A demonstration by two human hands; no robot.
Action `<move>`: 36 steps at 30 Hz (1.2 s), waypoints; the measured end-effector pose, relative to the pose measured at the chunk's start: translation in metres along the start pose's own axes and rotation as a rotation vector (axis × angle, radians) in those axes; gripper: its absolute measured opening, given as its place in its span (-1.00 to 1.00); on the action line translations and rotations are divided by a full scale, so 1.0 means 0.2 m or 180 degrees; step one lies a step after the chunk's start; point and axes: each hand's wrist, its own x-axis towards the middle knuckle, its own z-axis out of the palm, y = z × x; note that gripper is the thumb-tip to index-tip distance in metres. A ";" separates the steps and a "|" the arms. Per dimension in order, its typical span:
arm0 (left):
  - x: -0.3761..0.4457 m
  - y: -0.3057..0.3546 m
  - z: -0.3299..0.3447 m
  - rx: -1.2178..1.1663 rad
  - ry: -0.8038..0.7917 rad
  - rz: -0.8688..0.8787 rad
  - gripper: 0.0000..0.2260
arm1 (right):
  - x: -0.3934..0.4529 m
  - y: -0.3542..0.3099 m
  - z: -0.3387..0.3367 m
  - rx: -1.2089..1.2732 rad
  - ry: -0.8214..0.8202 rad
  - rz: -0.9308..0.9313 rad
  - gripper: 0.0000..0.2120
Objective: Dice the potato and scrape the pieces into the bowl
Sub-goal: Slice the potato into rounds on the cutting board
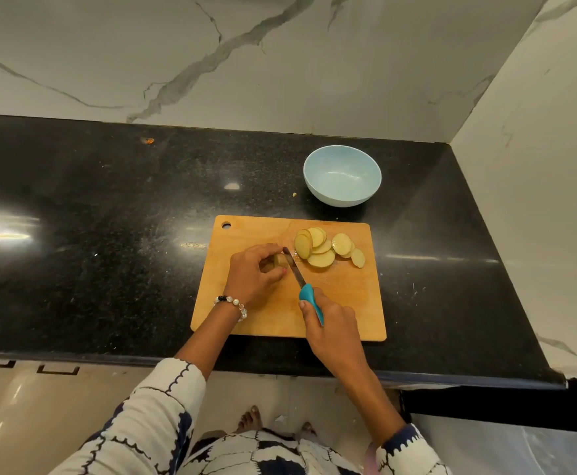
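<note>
Two hands at centre frame, slicing on the cutting board [273, 317].
Left hand [256, 274] pinches the potato end [280, 260]; right hand [328, 323] grips the knife [295, 270]; slices [326, 248] fan right, bowl [342, 180] above.

1 wooden cutting board [342, 303]; 1 light-blue bowl [342, 175]; 1 knife [302, 286]; 1 uncut potato end [280, 260]; roughly 8 potato slices [324, 247], overlapping, exact count unclear; 2 hands; 1 beaded bracelet [234, 304].

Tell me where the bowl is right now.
In the head view the light blue bowl stands on the black counter, just beyond the far right edge of the cutting board, apart from it, holding nothing.
</note>
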 end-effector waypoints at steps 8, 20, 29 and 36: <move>-0.01 -0.03 0.00 -0.0100 0.0037 0.0133 -0.61 | 0.00 -0.03 0.06 -0.0471 -0.0043 -0.0098 -0.56; -0.02 -0.07 0.01 -0.0296 0.0118 0.0004 -0.61 | 0.17 -0.07 0.18 -0.1544 -0.0038 -0.0104 -0.57; -0.02 -0.09 0.02 -0.0396 0.0153 -0.0021 -0.61 | -0.08 0.03 0.19 -0.1745 -0.0223 -0.0079 -0.56; -0.04 -0.10 0.03 -0.0384 0.0209 -0.0012 -0.60 | -0.04 0.08 0.17 -0.1587 -0.0097 -0.0141 -0.53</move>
